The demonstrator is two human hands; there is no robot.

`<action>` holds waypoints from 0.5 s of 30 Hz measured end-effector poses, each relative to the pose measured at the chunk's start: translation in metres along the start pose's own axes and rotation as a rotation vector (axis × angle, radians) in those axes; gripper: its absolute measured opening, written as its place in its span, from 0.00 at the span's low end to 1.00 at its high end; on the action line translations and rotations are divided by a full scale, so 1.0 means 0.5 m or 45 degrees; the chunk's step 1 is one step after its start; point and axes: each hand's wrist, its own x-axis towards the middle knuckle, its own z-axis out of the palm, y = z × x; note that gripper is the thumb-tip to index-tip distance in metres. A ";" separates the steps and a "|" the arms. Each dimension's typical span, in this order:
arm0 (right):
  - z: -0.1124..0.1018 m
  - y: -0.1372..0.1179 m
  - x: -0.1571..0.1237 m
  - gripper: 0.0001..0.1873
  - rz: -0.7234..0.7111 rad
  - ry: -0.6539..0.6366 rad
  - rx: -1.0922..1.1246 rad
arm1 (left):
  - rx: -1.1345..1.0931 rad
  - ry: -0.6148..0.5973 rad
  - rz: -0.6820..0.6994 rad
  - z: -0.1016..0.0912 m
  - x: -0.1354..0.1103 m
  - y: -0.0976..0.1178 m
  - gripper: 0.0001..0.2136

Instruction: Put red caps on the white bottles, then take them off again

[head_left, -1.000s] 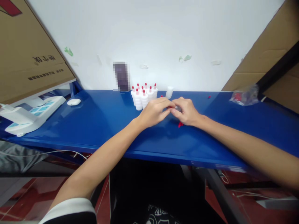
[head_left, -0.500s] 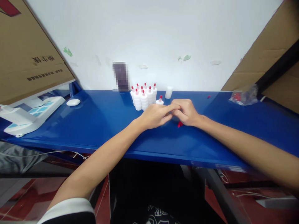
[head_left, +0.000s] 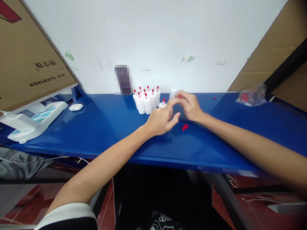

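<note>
My right hand (head_left: pixel 190 107) is pinched closed on a small red cap (head_left: pixel 180 96), which shows between its fingertips. Close on its left, my left hand (head_left: pixel 161 120) has its thumb spread away from the index finger, and that finger reaches to the right fingertips. I cannot tell if they touch. Just behind my left hand stands a white squeeze bottle (head_left: pixel 162 105) with a red-tipped nozzle, its lower part hidden. A capless-looking white bottle (head_left: pixel 173 93) is partly covered by my right hand. Several loose red caps (head_left: pixel 185 127) lie below the hands.
Several white bottles (head_left: pixel 146 103) with red tips stand in a cluster near the wall. Another red cap (head_left: pixel 215 98) and a clear bag (head_left: pixel 251 95) with red pieces lie right on the blue table (head_left: pixel 96 127). A power strip (head_left: pixel 40 118) and white case (head_left: pixel 76 107) are left.
My hands have drawn slightly apart at the thumbs. My right hand has moved up a little, baring the red cap in its fingers and more of the loose caps. My left thumb has opened out.
</note>
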 end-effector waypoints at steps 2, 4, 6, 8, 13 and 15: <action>0.015 0.000 0.025 0.13 0.143 0.068 0.174 | 0.022 -0.060 0.073 0.004 -0.003 0.004 0.11; 0.029 -0.007 0.050 0.11 0.188 0.042 0.317 | 0.066 -0.189 0.191 0.009 -0.005 0.006 0.09; 0.041 -0.019 0.070 0.11 0.156 -0.007 0.375 | 0.106 -0.310 0.266 0.011 -0.004 0.005 0.11; 0.048 -0.030 0.081 0.11 0.122 -0.057 0.355 | 0.139 -0.394 0.277 0.010 -0.001 0.004 0.12; 0.052 -0.036 0.076 0.11 0.136 -0.057 0.181 | 0.147 -0.455 0.240 -0.002 0.008 0.000 0.16; 0.053 -0.030 0.065 0.10 0.165 -0.042 0.159 | 0.109 -0.453 0.215 -0.005 0.010 -0.001 0.17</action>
